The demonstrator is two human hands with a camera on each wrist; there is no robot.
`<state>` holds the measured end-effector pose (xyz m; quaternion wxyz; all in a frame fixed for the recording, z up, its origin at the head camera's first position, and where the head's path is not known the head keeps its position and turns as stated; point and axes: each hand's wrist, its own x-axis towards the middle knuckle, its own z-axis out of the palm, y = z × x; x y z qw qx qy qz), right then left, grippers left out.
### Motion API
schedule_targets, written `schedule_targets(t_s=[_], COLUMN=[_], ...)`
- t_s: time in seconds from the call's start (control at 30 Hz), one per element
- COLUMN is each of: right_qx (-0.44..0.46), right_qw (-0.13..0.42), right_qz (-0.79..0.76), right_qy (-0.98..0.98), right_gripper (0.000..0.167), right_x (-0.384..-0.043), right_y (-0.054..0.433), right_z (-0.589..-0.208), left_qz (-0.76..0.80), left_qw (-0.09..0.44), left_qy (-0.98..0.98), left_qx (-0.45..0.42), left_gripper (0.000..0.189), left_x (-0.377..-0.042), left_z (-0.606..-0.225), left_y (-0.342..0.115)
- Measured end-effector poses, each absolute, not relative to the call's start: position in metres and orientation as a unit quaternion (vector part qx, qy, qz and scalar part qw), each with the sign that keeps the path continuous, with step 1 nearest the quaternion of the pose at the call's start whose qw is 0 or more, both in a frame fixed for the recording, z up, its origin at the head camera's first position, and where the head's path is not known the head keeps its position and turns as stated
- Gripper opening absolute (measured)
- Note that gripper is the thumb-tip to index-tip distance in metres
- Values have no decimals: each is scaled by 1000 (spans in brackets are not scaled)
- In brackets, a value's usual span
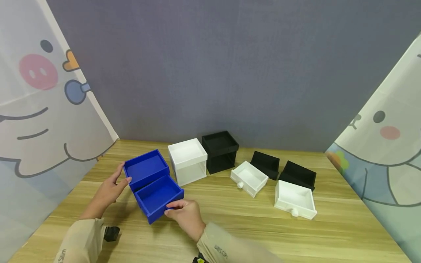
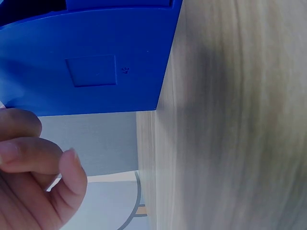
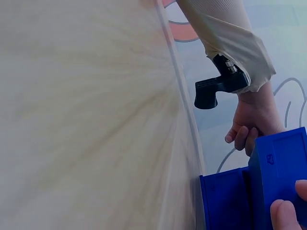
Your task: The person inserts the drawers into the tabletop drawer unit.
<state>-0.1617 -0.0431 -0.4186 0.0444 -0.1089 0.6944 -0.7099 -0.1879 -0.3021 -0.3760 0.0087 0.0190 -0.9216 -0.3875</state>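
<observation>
A blue drawer box (image 1: 146, 168) stands on the wooden table at the left. Its blue drawer (image 1: 159, 194) sticks out at the front, toward the person. My left hand (image 1: 109, 190) holds the box at its left side, thumb over the front top edge and index finger at the back corner. In the left wrist view the box's side wall (image 2: 96, 86) shows a moulded square, with curled fingers (image 2: 36, 155) below it. With thumb and index finger, my right hand (image 1: 187, 215) pinches the drawer's front, where the knob is mostly hidden. Right-hand fingertips (image 3: 284, 214) touch the drawer front in the right wrist view.
Right of the blue box stand a white box frame (image 1: 188, 160) and a black box frame (image 1: 220, 149). Farther right lie two white drawers with knobs (image 1: 250, 178) (image 1: 295, 199). Behind them two black drawers (image 1: 265, 164) (image 1: 297, 174) are tipped up. A grey partition (image 1: 223, 73) rises behind.
</observation>
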Motion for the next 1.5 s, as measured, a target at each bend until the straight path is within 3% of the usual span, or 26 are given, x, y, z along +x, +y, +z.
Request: schedule_targets(t_s=[1.5], right_qx=[-74], right_qw=[-9], right_qz=[-685], right_qy=[725], right_gripper=[8], right_x=[-158], right_y=[-69], right_z=[-414], left_qz=[-394], left_qw=[7], left_qy=[-919], left_qx=[23], left_gripper=[77], left_x=[-189], left_z=[-379], left_y=[-303])
